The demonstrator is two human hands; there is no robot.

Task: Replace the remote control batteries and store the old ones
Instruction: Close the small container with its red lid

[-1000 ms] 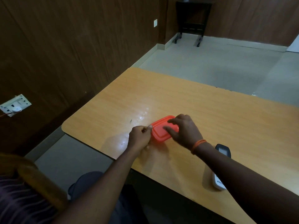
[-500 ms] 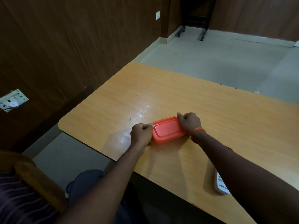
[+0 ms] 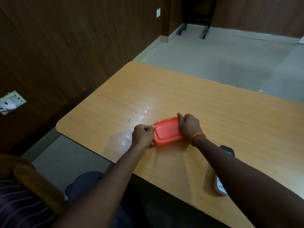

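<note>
A small orange plastic box (image 3: 167, 131) with its lid on lies on the wooden table (image 3: 213, 112), near the front edge. My left hand (image 3: 142, 134) grips its left end with curled fingers. My right hand (image 3: 189, 125), an orange band on the wrist, grips its right end. A white remote control (image 3: 221, 186) with a dark top (image 3: 227, 149) lies to the right, mostly hidden under my right forearm. No batteries are visible.
A dark wood-panelled wall with a white socket plate (image 3: 11, 102) runs along the left. A wooden chair arm (image 3: 37, 183) is at the lower left. Beyond the table lies pale tiled floor (image 3: 222, 60) and a dark stand on casters (image 3: 194, 22).
My right hand moved from on top of the lid to the box's right end, and both hands now clasp the box. The view tilted down slightly.
</note>
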